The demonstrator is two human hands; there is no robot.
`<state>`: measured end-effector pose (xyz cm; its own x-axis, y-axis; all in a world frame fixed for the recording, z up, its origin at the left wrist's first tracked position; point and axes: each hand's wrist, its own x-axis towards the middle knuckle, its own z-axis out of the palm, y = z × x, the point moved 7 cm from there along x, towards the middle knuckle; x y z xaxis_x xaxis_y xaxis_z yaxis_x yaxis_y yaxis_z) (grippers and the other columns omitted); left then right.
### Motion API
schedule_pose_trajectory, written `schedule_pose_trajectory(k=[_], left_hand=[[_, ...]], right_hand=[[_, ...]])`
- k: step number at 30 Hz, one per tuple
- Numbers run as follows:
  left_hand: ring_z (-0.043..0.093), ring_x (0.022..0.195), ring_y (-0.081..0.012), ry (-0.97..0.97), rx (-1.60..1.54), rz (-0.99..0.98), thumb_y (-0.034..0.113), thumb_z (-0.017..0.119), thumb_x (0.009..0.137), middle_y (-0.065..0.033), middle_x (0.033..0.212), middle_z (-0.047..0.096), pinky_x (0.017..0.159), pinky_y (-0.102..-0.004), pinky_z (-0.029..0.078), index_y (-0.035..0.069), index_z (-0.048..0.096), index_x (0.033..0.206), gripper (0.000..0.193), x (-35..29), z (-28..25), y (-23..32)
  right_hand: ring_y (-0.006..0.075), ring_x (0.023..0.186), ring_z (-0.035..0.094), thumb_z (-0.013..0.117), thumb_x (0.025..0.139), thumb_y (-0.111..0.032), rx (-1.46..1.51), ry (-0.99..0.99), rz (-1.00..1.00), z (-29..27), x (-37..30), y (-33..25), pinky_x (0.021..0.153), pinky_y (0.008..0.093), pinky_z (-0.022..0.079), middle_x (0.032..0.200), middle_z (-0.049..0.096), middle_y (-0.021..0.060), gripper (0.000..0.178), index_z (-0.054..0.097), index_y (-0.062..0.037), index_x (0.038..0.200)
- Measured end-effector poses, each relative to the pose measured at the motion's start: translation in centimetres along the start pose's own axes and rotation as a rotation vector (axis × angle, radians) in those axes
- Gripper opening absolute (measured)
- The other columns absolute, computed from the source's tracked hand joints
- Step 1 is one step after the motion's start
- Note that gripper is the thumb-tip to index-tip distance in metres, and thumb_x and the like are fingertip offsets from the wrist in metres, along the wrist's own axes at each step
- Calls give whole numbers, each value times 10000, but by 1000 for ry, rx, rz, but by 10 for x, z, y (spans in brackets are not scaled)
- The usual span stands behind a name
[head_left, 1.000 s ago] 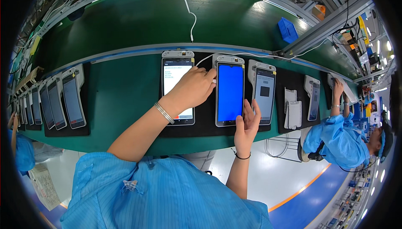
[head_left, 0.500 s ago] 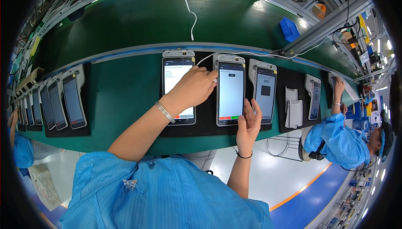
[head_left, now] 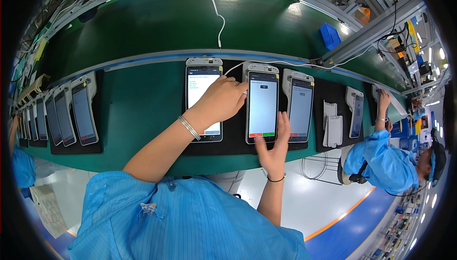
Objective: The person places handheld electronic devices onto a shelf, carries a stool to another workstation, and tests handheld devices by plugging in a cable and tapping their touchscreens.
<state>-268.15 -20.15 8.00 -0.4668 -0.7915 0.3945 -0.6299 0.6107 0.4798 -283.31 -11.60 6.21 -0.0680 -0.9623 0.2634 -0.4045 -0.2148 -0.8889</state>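
My left hand (head_left: 221, 99) is closed on the end of a white cable (head_left: 230, 68), with its fingertips against the left edge of the middle handheld terminal (head_left: 263, 105). The plug itself is hidden by my fingers. This terminal has a lit pale screen with a red and a green button at the bottom. My right hand (head_left: 274, 153) is open, thumb and fingers apart, by the terminal's lower right corner. A second lit terminal (head_left: 194, 88) lies under my left wrist. A third terminal (head_left: 301, 110) lies just right of my right fingers.
Several more terminals (head_left: 84, 112) lean in a row on the left. Right of me, white plastic covers (head_left: 334, 130) rest on a black mat beside another terminal (head_left: 356, 112). A blue bin (head_left: 329, 35) sits beyond the rail, and a co-worker (head_left: 388, 157) works at the right.
My right hand has shifted slightly left and down, its thumb now below the middle terminal's buttons. A dark square has gone from the right terminal's screen. My left hand stays put.
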Motion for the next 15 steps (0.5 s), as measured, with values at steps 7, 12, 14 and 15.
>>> schedule_pose_trajectory(k=[7, 12, 14, 15], left_hand=[[543, 641, -263, 17, 8, 0, 115, 557, 758, -103, 590, 539, 714, -372, 416, 25, 534, 787, 97, 5, -4, 3], [536, 638, -255, 201, -25, 63, 119, 577, 758, -94, 584, 513, 685, -376, 415, 40, 526, 814, 109, 18, -46, 13], [542, 655, -259, 183, -48, 44, 130, 571, 790, -95, 609, 525, 739, -374, 411, 51, 552, 843, 97, 27, -65, 8], [542, 666, -260, 255, -13, 137, 138, 567, 805, -94, 615, 524, 778, -374, 398, 59, 563, 867, 100, 30, -80, 10]], right_hand=[[326, 1253, 345, 763, 593, -167, -239, 24, -14, 6, -2, -5, 1025, 376, 286, 1351, 326, 227, 925, 244, 39, 1330], [326, 1269, 327, 757, 583, -142, -276, 68, -32, 9, -2, -4, 1033, 378, 276, 1355, 321, 233, 917, 250, 37, 1326], [357, 1196, 396, 752, 595, -145, -331, 99, -91, 13, -3, -13, 985, 388, 330, 1295, 386, 236, 866, 294, 52, 1304], [367, 1196, 389, 731, 620, -130, -452, 147, -174, 13, -5, -23, 990, 398, 318, 1290, 390, 236, 823, 304, 50, 1299]])
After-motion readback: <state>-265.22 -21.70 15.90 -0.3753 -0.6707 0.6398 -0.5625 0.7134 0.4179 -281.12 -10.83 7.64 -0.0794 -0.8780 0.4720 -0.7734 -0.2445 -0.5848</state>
